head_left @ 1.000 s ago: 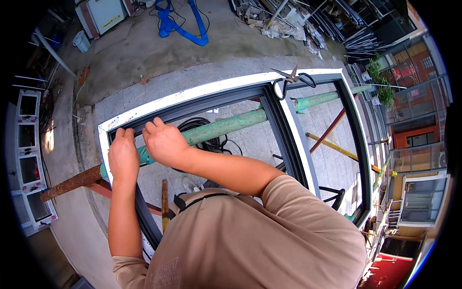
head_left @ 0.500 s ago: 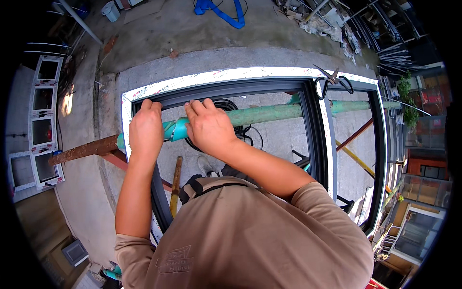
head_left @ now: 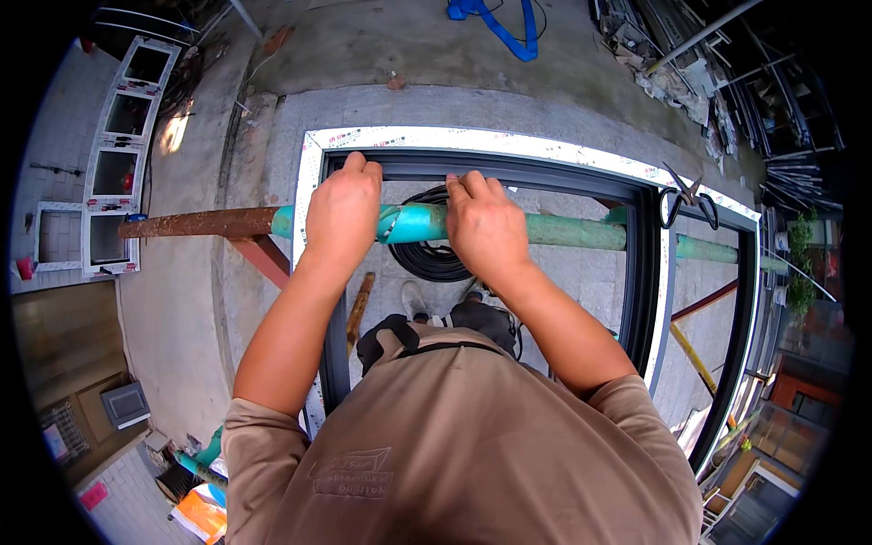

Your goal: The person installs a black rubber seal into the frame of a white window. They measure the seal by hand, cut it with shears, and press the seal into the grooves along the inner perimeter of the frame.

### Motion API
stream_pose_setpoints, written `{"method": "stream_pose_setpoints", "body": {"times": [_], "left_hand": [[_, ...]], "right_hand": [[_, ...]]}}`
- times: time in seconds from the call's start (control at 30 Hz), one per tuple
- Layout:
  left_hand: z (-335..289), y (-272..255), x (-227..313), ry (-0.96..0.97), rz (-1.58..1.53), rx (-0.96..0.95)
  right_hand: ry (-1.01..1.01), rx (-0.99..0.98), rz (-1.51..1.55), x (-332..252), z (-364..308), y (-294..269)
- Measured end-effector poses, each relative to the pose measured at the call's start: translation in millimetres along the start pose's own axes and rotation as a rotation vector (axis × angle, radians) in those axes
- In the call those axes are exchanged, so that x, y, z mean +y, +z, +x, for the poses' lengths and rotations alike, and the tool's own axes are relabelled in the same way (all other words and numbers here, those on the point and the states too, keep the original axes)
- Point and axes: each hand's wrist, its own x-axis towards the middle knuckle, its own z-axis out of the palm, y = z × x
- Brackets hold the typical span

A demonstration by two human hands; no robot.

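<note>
Frame [head_left: 490, 143] right at both hands, far bar against the fingertips. Left hand [head_left: 345, 204] near the far left corner, fingers bent over the dark inner edge; right hand [head_left: 488, 222] farther right along that edge, also bent. Grasping or merely pressing: cannot tell. Wider gap between hands than a second ago, with more pipe [head_left: 577, 232] showing there. Below, cable [head_left: 427, 265]. Right of the right hand, scissors [head_left: 688, 200], still on the frame. Far beyond, strap [head_left: 518, 36].

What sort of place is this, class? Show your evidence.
Probably a window-frame workshop yard: a large frame, scissors on it, lies over a green pipe; long bars are heaped nearby.
</note>
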Motion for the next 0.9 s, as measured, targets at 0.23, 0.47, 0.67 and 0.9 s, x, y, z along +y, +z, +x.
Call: {"method": "stream_pose_setpoints", "body": {"times": [0.23,0.47,0.67,0.9], "left_hand": [[1,3,-1,-0.022,0.001,-0.015],[3,0,2,0.012,0.033,0.0],[0,-2,1,0.016,0.029,0.024],[2,-8,14,-0.014,0.038,0.004]], "right_hand": [[-0.032,-0.12,-0.134,-8,0,-7],[-0.063,-0.163,-0.108,1,-4,-5],[-0.024,-0.133,0.045,37,-7,-76],[0.552,0.167,-0.315,214,-46,-210]]}}
